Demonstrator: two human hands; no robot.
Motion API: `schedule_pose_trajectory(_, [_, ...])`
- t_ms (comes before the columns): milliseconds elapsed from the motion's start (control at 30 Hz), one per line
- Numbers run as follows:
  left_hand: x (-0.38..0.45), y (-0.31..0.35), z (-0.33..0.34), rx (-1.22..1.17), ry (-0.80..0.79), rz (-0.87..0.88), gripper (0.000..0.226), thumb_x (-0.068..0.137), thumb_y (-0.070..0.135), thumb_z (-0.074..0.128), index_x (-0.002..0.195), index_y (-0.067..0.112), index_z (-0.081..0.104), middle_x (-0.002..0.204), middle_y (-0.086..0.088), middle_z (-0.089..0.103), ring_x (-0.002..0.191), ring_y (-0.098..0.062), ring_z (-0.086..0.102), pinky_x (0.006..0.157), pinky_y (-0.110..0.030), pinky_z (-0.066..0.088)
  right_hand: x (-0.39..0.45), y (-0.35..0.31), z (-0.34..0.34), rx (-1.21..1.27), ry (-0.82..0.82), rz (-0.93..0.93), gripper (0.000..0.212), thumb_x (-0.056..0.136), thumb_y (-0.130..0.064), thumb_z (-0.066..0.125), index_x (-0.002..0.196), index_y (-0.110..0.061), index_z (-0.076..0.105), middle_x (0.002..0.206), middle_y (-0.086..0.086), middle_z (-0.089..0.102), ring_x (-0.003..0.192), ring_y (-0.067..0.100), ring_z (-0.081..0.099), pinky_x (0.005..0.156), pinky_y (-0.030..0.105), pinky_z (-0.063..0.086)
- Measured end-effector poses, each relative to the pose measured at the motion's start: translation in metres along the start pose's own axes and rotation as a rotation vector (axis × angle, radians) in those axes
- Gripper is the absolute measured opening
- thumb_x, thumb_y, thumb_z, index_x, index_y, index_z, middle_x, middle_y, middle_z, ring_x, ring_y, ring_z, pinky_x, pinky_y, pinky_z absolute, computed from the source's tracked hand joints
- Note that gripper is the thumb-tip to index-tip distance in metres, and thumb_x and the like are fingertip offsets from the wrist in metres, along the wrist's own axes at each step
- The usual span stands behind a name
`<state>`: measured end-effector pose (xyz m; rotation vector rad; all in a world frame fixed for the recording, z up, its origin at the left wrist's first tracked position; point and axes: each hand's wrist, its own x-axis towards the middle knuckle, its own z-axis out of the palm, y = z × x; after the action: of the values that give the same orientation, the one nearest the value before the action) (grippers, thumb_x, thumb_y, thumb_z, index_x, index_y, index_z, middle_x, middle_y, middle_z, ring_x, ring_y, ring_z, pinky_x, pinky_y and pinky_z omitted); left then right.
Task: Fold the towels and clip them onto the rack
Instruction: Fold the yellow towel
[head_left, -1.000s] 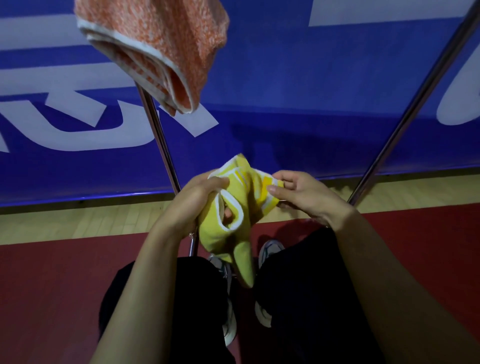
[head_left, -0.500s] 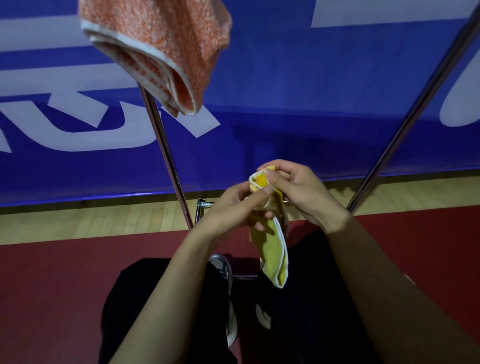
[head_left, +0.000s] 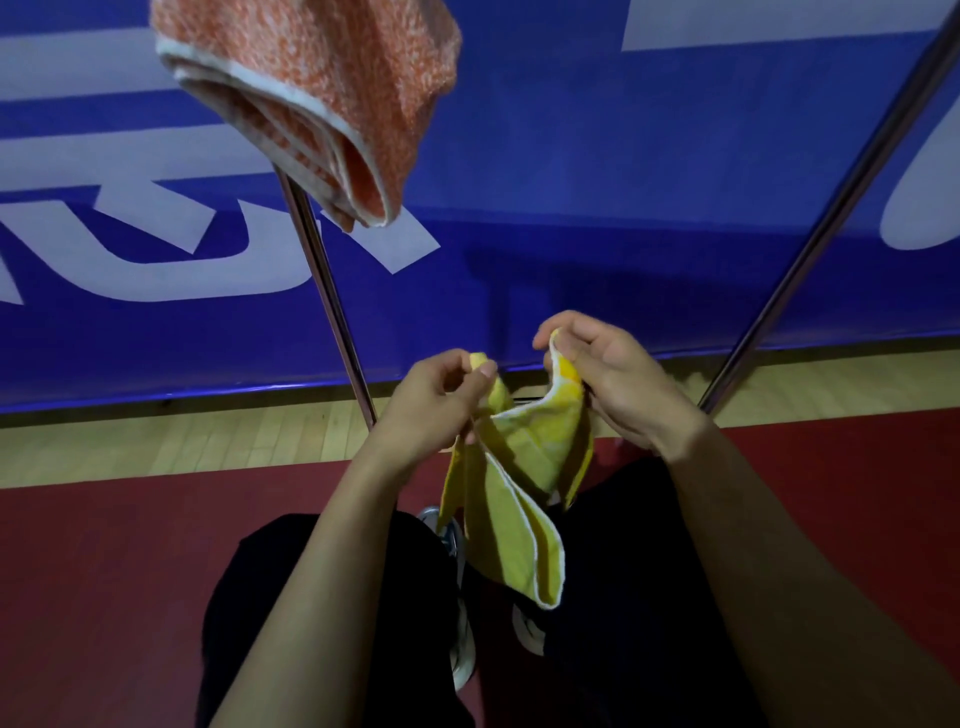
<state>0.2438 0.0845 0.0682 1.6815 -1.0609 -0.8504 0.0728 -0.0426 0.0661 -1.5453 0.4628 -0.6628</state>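
Head view: both hands (head_left: 436, 400) (head_left: 613, 384) pinch yellow towel's (head_left: 524, 499) top edge.

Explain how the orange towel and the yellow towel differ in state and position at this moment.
The orange towel hangs folded at the top of the view, in front of the rack pole, and no hand touches it; the yellow towel is lower, pinched between the left hand and the right hand. The orange towel is a compact bundle; the yellow towel is spread and sagging, not yet folded. Both have a white edge.
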Motion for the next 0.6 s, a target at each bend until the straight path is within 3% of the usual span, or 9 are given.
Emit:
schedule_pose_trajectory(100, [0.0004, -0.0007, 0.0051, 0.033, -0.072, 0.057, 0.029, 0.108, 0.029, 0.056, 0.089, 0.007, 0.060, 0.065, 0.002, 0.059, 0.050, -0.010, 0.055, 0.050, -0.020, 0.041, -0.0024, -0.0012, 0.0076, -0.251, -0.081, 0.017, 0.012, 0.107, -0.013, 0.054, 0.100, -0.018, 0.063, 0.074, -0.015, 0.068, 0.068, -0.003, 0.055, 0.067, 0.016, 0.042])
schedule_pose_trajectory(233, [0.0010, -0.0059, 0.0103, 0.025, -0.132, 0.087, 0.021, 0.110, 0.024, 0.053, 0.095, 0.011, 0.059, 0.063, 0.013, 0.057, 0.051, -0.003, 0.049, 0.052, -0.019, 0.039, -0.0002, -0.0006, 0.0117, -0.316, -0.060, 0.039, 0.010, 0.104, -0.012, 0.061, 0.095, -0.018, 0.061, 0.070, -0.014, 0.072, 0.066, -0.004, 0.059, 0.069, 0.019, 0.043])
schedule_pose_trajectory(367, [-0.0009, -0.0043, 0.0058, 0.046, -0.104, 0.166, 0.019, 0.109, 0.023, 0.054, 0.098, 0.008, 0.060, 0.066, 0.001, 0.054, 0.056, -0.012, 0.046, 0.057, -0.027, 0.039, 0.0003, -0.0012, 0.0104, -0.347, -0.001, -0.013, 0.013, 0.099, -0.018, 0.069, 0.088, -0.024, 0.066, 0.080, -0.001, 0.074, 0.073, 0.007, 0.066, 0.071, 0.025, 0.049])
schedule_pose_trajectory(533, [-0.0023, -0.0006, 0.0055, 0.127, -0.076, 0.245, 0.018, 0.107, 0.025, 0.057, 0.100, 0.016, 0.071, 0.082, -0.019, 0.068, 0.067, -0.026, 0.055, 0.061, -0.039, 0.045, 0.0023, -0.0034, 0.0100, -0.369, 0.031, -0.061, 0.010, 0.096, -0.017, 0.073, 0.088, -0.022, 0.070, 0.082, -0.004, 0.071, 0.081, 0.011, 0.067, 0.075, 0.024, 0.052])
schedule_pose_trajectory(600, [-0.0024, 0.0007, 0.0050, 0.139, -0.071, 0.258, 0.019, 0.108, 0.025, 0.057, 0.102, 0.017, 0.073, 0.084, -0.015, 0.071, 0.069, -0.017, 0.058, 0.063, -0.034, 0.045, 0.0020, -0.0042, 0.0101, -0.373, 0.049, -0.071, 0.006, 0.095, -0.018, 0.075, 0.090, -0.018, 0.072, 0.083, -0.004, 0.072, 0.081, 0.008, 0.067, 0.076, 0.022, 0.052])
